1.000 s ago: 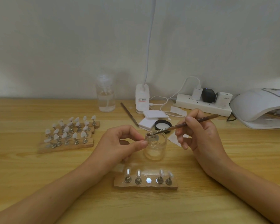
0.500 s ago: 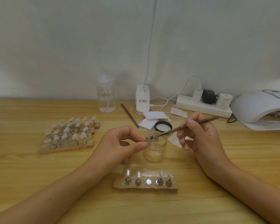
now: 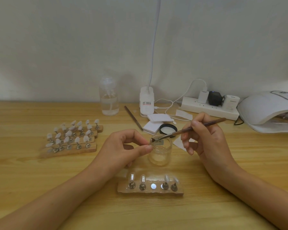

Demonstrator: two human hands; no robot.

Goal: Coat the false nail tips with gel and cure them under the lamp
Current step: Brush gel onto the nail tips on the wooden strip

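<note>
the left hand pinches one small clear nail tip between thumb and forefinger, the other fingers curled under; the tip is tiny and hard to make out. the right hand grips one thin brown brush like a pen, and its bristles touch the held tip right at the left fingertips. one open glass jar stands between the two hands, just under the brush head, with its black lid lying just beyond it.

nearer the person than both hands lies one wooden holder carrying four metal stands with clear tips and one bare round disc in the middle slot. well to the outer side of the left hand sit more wooden strips crowded with white tips; i cannot count those surely.

beyond the hands are two white pads, one thin stick, one clear bottle, one white clip base and one power strip with three plugs. the curing lamp stands far out past the right hand. all rest on the wooden table.
</note>
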